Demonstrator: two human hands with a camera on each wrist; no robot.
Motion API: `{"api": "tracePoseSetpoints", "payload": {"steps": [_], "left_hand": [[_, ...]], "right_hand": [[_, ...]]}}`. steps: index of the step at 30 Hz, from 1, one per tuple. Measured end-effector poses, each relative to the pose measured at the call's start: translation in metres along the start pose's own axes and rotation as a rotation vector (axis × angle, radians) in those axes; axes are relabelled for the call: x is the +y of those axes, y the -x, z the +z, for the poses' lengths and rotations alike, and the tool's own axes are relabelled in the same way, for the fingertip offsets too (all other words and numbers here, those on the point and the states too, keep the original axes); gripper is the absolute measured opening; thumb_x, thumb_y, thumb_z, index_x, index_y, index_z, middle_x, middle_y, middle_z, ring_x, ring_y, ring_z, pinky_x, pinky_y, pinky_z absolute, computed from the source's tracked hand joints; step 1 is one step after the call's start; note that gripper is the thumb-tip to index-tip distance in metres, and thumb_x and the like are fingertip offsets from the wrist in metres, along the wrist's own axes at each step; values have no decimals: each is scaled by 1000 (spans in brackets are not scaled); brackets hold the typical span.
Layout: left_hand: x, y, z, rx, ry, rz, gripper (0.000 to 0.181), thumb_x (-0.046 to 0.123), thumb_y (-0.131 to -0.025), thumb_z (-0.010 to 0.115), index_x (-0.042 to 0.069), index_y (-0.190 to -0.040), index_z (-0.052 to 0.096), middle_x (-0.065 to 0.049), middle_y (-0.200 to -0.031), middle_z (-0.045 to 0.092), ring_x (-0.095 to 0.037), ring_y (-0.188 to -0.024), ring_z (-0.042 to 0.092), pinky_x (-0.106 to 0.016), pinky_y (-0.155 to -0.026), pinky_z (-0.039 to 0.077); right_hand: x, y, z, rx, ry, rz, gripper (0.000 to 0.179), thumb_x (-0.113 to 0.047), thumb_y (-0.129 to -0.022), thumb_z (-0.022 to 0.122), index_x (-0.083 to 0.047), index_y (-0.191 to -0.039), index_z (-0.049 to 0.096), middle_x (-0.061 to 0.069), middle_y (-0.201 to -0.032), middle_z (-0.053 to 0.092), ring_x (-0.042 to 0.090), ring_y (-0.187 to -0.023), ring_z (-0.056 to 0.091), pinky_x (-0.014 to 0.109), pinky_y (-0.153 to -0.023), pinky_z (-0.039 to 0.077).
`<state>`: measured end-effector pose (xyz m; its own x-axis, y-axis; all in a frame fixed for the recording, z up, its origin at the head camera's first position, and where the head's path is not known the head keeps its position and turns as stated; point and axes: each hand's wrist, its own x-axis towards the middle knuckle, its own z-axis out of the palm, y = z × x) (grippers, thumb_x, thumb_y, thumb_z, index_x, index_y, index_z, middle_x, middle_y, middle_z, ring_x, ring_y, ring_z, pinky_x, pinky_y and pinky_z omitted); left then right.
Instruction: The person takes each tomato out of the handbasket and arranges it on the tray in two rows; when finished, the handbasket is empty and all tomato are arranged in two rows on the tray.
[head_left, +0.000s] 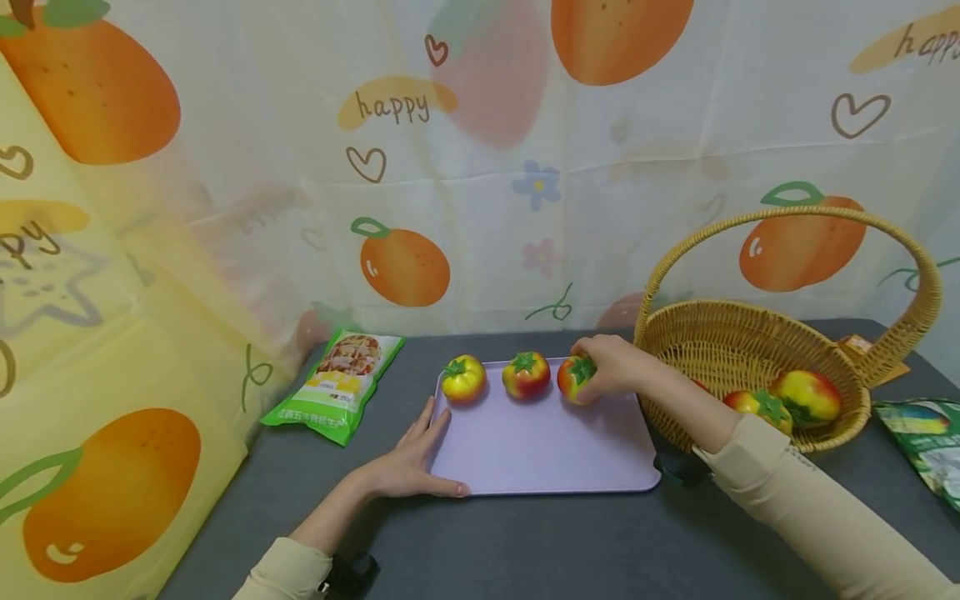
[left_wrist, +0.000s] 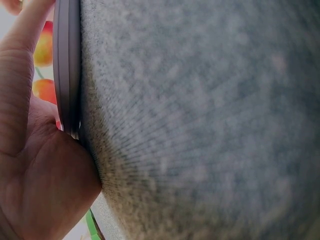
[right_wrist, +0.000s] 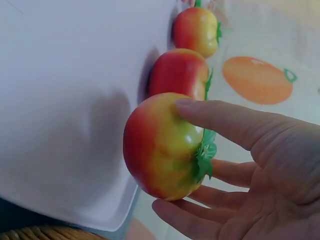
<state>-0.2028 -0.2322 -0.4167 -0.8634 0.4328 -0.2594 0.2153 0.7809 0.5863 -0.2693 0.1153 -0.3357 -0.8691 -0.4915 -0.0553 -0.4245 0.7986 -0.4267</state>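
Note:
A lilac tray (head_left: 540, 454) lies on the dark table, with a yellow-red tomato (head_left: 464, 379) at its back left corner and a redder tomato (head_left: 526, 375) at the middle of its back edge. At the back right corner my right hand (head_left: 611, 367) holds a third tomato (right_wrist: 162, 145) between thumb and fingers, its green leafy top facing the backdrop in the right wrist view. My left hand (head_left: 408, 462) rests against the tray's front left corner, fingers spread along the left side and thumb along the front edge. The left wrist view shows its palm beside the tray's rim (left_wrist: 67, 65).
A wicker basket (head_left: 705, 333) with a tall handle stands right of the tray, holding several tomatoes (head_left: 806, 398). Left of the tray lies a green-and-white food packet (head_left: 341, 383). Another green packet (head_left: 926, 442) lies at the far right. A fruit-printed cloth (head_left: 480, 192) hangs behind the table.

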Motion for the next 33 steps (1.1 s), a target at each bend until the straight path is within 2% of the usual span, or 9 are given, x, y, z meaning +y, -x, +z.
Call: {"api": "tracePoseSetpoints", "payload": {"steps": [9, 25, 33], "left_hand": [[0, -2, 1, -6, -1, -4, 119, 63, -73, 74, 15, -158, 6, -12, -160, -22, -43, -145, -6, -66, -110, 7], [1, -1, 1, -9, -1, -8, 119, 63, -73, 74, 15, -158, 6, -12, -160, -22, -42, -145, -7, -65, -111, 6], [1, 0, 1, -2, -1, -6, 120, 63, -73, 75, 15, -158, 6, -12, -160, -22, -43, -145, -7, -65, -110, 6]], "right_hand": [[2, -7, 1, -41, -3, 60, 64, -21, -77, 80, 7, -129, 54, 22, -119, 59, 33, -103, 53, 45, -91, 44], [8, -10, 4, -62, -11, 80, 67, -29, -81, 74, 8, -132, 50, 23, -121, 58, 34, -104, 52, 45, -90, 44], [8, -10, 4, -82, 4, 81, 71, -29, -82, 75, 9, -135, 47, 26, -126, 55, 36, -110, 51, 47, -94, 43]]}}
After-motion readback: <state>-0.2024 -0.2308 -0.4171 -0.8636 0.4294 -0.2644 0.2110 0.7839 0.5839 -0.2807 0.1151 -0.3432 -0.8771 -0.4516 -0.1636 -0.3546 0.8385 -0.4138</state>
